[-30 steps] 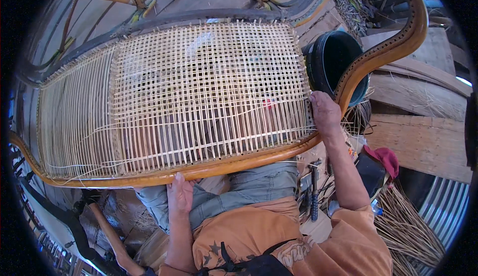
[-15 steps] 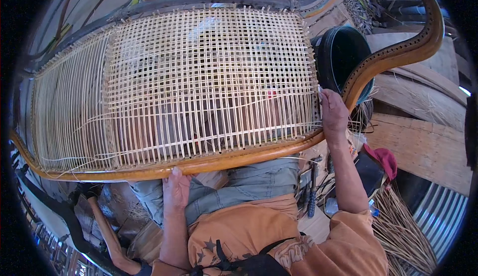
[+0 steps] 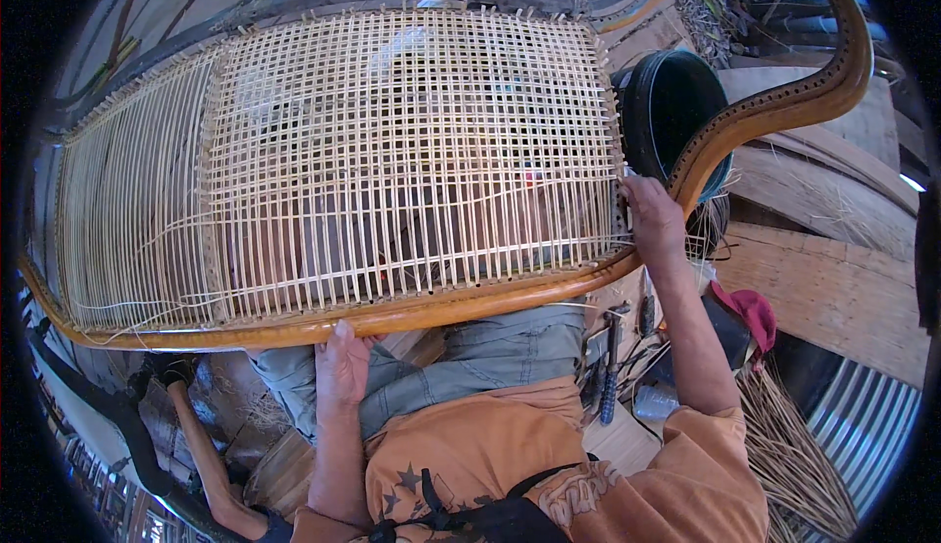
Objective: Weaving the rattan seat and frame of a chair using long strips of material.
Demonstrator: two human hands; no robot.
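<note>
A long wooden frame with a curved brown rail lies across my lap. Pale cane strands fill it: the middle panel is cross-woven in its far part, while its near part has mostly lengthwise strands and a few crosswise ones. My left hand grips the near rail, thumb on its front edge and fingers partly hidden below. At the panel's right edge, beside the row of holes, my right hand is closed in a pinch. What its fingertips hold is too small to make out. A loose strand curves over the left part.
A dark green bucket stands behind the frame's right arm. To my right lie a hammer, a maroon cap, a bundle of long canes and corrugated metal. Another person's bare limb shows at lower left.
My right hand has shifted slightly down and left along the panel's right edge, still pinched. The left hand stays on the rail. The view has moved a little.
</note>
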